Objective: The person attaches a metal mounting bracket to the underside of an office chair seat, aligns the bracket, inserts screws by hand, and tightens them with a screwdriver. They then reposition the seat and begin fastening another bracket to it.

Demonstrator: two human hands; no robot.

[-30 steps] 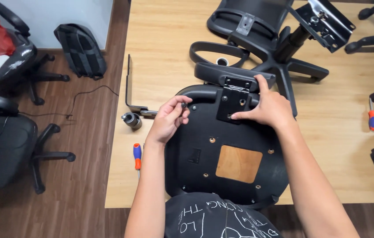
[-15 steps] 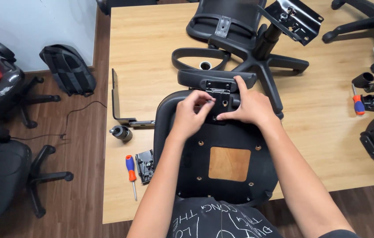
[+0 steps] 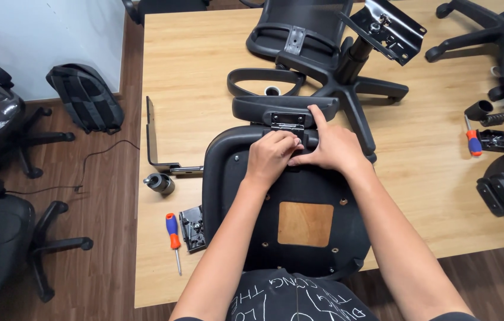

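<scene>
The left hand (image 3: pixel 271 153) pinches a small part I cannot identify, its grip narrow, at the metal bracket (image 3: pixel 287 121); the right hand (image 3: pixel 334 147) should press the upturned seat pan (image 3: pixel 228 184) steady, at 12 o'clock edge.

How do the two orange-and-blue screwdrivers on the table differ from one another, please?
The near screwdriver lies at the table's left front edge beside a small metal bracket, left of the left hand; the far screwdriver lies near the right edge, well past the right hand. The near one shows its whole thin shaft, pointing toward the person; the far one's shaft points away. Both have orange-and-blue handles and lie untouched.
</scene>
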